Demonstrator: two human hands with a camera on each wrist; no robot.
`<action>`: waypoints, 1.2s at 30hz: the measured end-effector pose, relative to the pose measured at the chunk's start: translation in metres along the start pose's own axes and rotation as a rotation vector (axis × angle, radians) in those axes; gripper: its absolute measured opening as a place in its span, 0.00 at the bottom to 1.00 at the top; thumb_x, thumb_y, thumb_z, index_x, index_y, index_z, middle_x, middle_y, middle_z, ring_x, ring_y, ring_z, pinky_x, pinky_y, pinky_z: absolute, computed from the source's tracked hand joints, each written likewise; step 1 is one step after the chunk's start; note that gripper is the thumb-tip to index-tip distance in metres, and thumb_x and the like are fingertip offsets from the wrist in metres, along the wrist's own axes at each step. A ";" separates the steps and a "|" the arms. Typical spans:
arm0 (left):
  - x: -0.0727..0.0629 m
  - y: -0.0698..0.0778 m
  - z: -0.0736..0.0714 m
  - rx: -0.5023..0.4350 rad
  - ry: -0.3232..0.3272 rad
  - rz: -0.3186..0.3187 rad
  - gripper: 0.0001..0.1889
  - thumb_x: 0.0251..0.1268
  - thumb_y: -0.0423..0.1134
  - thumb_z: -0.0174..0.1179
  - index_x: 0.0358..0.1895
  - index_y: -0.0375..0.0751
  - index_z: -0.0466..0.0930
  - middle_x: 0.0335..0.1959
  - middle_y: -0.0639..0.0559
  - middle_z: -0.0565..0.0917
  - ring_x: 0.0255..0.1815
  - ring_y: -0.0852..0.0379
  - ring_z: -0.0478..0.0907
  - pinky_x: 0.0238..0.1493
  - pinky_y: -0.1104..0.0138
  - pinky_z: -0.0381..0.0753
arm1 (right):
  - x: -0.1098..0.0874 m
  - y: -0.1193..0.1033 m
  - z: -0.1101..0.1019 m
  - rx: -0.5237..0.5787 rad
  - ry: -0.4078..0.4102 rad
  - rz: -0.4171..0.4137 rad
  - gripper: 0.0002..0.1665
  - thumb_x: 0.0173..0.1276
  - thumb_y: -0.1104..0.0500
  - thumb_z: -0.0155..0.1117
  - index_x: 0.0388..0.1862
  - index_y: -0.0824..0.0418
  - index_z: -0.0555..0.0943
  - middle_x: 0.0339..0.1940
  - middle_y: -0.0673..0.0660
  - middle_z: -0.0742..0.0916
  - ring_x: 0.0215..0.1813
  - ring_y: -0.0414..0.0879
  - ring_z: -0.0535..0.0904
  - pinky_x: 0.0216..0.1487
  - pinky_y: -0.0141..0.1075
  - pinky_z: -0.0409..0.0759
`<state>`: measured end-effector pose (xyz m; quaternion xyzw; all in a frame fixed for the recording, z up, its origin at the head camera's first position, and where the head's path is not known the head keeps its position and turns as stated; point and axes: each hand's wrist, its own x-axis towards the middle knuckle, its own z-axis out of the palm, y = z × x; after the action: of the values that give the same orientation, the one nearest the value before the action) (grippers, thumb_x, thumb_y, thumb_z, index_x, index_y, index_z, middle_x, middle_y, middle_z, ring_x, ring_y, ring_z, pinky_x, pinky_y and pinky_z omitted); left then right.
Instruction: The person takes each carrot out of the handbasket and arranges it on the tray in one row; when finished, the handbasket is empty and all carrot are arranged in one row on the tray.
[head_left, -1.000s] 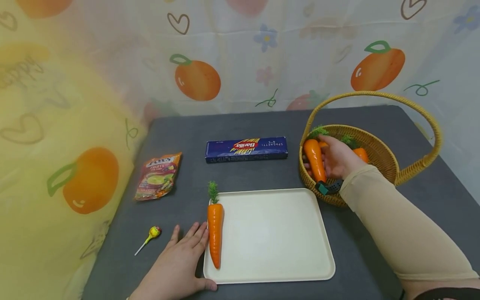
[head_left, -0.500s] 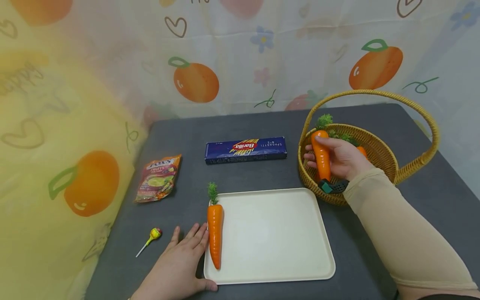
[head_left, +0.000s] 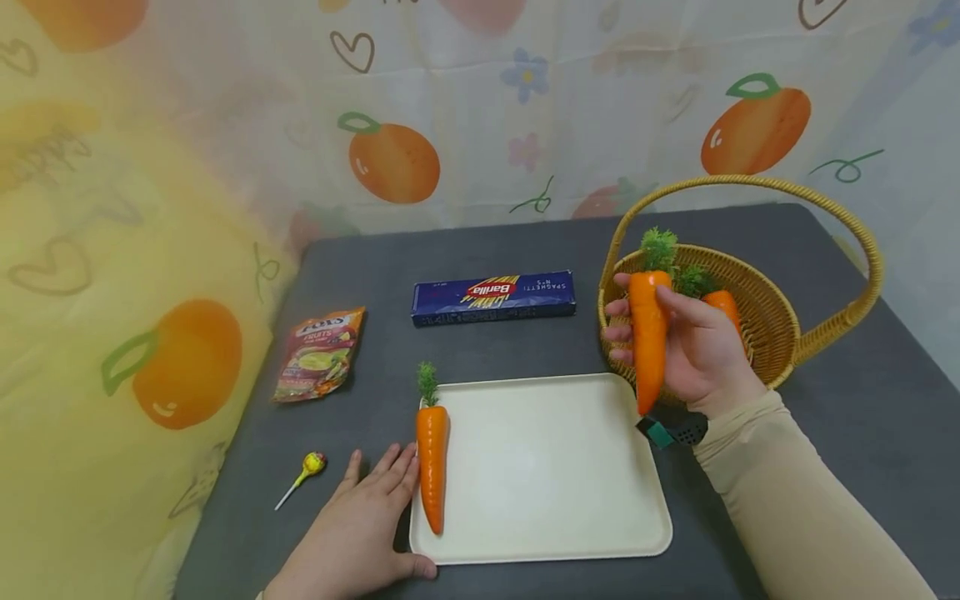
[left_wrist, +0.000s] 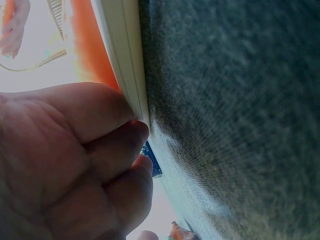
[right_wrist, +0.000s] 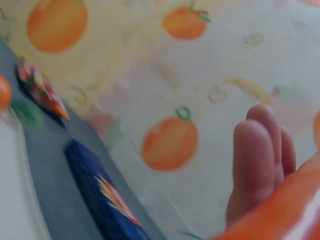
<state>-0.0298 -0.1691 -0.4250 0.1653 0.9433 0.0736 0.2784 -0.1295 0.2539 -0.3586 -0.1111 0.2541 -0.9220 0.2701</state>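
In the head view my right hand [head_left: 701, 350] grips an orange carrot [head_left: 649, 342] with a green leafy top, thumb over its front and fingers behind. It is held upright over the near left rim of the wicker basket [head_left: 776, 321]. Another carrot [head_left: 724, 305] lies inside the basket. My left hand [head_left: 360, 525] is spread flat at the left edge of the cream tray [head_left: 547, 475], its fingers touching the rim. Along that edge, on the tray, lies a second loose carrot [head_left: 432, 467]. The left wrist view shows the fingertips [left_wrist: 135, 130] against the tray's side.
Behind the tray lies a blue spaghetti box [head_left: 493, 298]. A candy bag [head_left: 318, 354] and a yellow lollipop [head_left: 302, 477] are on the grey table [head_left: 375, 275] at left. The basket's tall handle [head_left: 750, 180] arches above its bowl. A printed cloth [head_left: 465, 100] hangs behind.
My right hand has lifted the carrot up from inside the basket and drawn it toward me, its tip now above the basket's near rim. The left hand stays at the tray.
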 end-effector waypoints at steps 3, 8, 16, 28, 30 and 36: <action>-0.003 0.000 0.002 0.008 0.038 0.025 0.73 0.40 0.85 0.75 0.86 0.39 0.66 0.89 0.46 0.64 0.92 0.40 0.54 0.84 0.23 0.38 | -0.001 0.026 0.004 -0.014 -0.016 0.000 0.25 0.94 0.50 0.37 0.75 0.60 0.73 0.57 0.64 0.89 0.55 0.59 0.92 0.60 0.49 0.91; -0.003 0.000 0.002 0.011 0.067 0.042 0.73 0.40 0.85 0.75 0.87 0.40 0.65 0.90 0.46 0.63 0.92 0.39 0.54 0.85 0.24 0.40 | 0.001 0.075 0.006 -0.124 0.071 0.037 0.22 0.93 0.50 0.45 0.76 0.53 0.76 0.58 0.59 0.89 0.56 0.54 0.93 0.63 0.50 0.91; -0.001 0.001 0.004 0.031 0.095 0.044 0.73 0.40 0.84 0.76 0.87 0.41 0.65 0.89 0.46 0.64 0.92 0.40 0.56 0.86 0.25 0.42 | 0.015 0.145 0.002 -0.210 0.223 0.188 0.31 0.92 0.49 0.51 0.87 0.54 0.61 0.62 0.59 0.86 0.60 0.54 0.91 0.66 0.52 0.89; -0.004 -0.002 0.004 0.040 0.096 0.056 0.72 0.41 0.84 0.75 0.87 0.40 0.66 0.89 0.45 0.65 0.91 0.39 0.57 0.85 0.24 0.44 | 0.034 0.193 0.012 -0.262 0.331 0.296 0.40 0.94 0.48 0.45 0.94 0.55 0.45 0.84 0.69 0.69 0.75 0.59 0.81 0.80 0.55 0.77; -0.004 -0.002 0.004 0.037 0.096 0.060 0.72 0.41 0.84 0.75 0.86 0.40 0.66 0.89 0.45 0.65 0.91 0.39 0.57 0.85 0.24 0.44 | 0.033 0.194 0.014 -0.237 0.345 0.289 0.40 0.94 0.50 0.45 0.95 0.53 0.44 0.87 0.68 0.66 0.79 0.62 0.77 0.84 0.57 0.72; -0.003 -0.004 0.005 0.034 0.096 0.062 0.72 0.42 0.84 0.76 0.87 0.39 0.65 0.89 0.45 0.64 0.92 0.39 0.56 0.85 0.24 0.44 | 0.031 0.194 0.016 -0.238 0.336 0.285 0.45 0.92 0.55 0.47 0.95 0.49 0.38 0.91 0.68 0.59 0.83 0.62 0.68 0.84 0.55 0.71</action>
<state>-0.0255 -0.1733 -0.4286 0.1956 0.9510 0.0739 0.2276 -0.0637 0.0894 -0.4456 0.0498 0.4155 -0.8437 0.3363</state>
